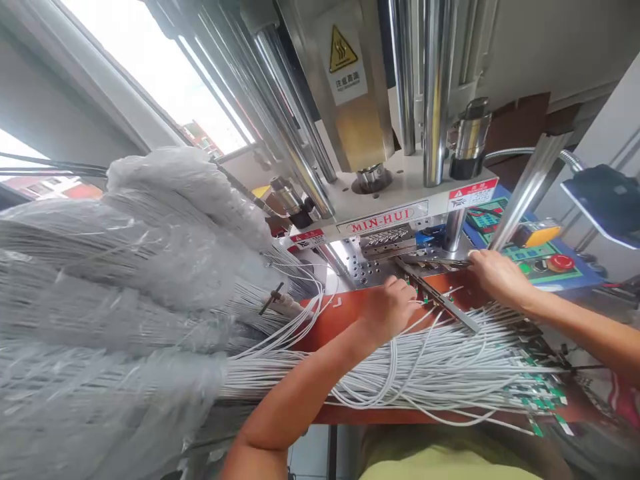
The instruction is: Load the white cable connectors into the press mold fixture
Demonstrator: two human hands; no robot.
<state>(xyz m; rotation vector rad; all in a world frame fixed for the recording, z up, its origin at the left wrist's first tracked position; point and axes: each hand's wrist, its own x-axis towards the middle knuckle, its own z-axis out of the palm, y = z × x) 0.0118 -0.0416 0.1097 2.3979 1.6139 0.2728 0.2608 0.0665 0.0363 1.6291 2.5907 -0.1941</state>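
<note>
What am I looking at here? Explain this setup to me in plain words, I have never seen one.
One picture, from a camera on the worker's head, looking down at both hands. In front stands a vertical press-type machine labelled MIN-HUI, with shiny steel columns and a yellow heat-warning sticker. On the reddish table lie many thin white cables with small green tips; more sit bundled in plastic wrap on the left. The left hand rests curled on cable ends beside a long metal bar. The right hand touches that bar's far end. A control panel with a red button sits right.

Bright daylight from window point(165, 73), blown out; fisheye bending at edges; bagged wires point(100, 280) motion-blurred.
</note>
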